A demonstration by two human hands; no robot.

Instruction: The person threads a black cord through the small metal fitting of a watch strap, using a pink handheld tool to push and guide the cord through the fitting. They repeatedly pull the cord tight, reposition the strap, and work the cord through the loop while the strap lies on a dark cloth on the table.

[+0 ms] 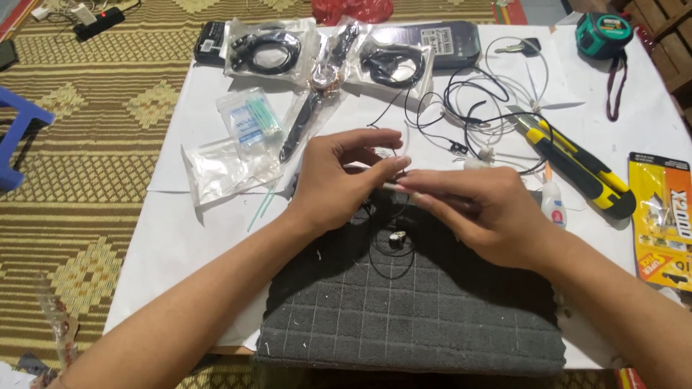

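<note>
A woven mat floor lies under a low table spread with white paper [180, 230], and a dark grey quilted cloth [411, 310] sits at the near edge; I take that cloth as my landmark.

Just above the cloth's far edge, my left hand [335, 180] curls with thumb and forefinger pinched on something thin, seemingly a thin black wire [382, 155], though the exact contact is too small to tell. My right hand [479, 212] meets it fingertip to fingertip, closed around a slim pale stick [393, 187], perhaps a tube nozzle or swab. On the cloth itself, below both hands, a small earbud piece [396, 240] rests inside a wire loop.

To do this well, I judge the hands should stay braced low over the cloth, so a dropped part lands softly.

Beyond the cloth's far right corner lie a small glue bottle [553, 202] and a yellow utility knife [577, 166]; beyond its far left, bagged cotton swabs [252, 119].
</note>
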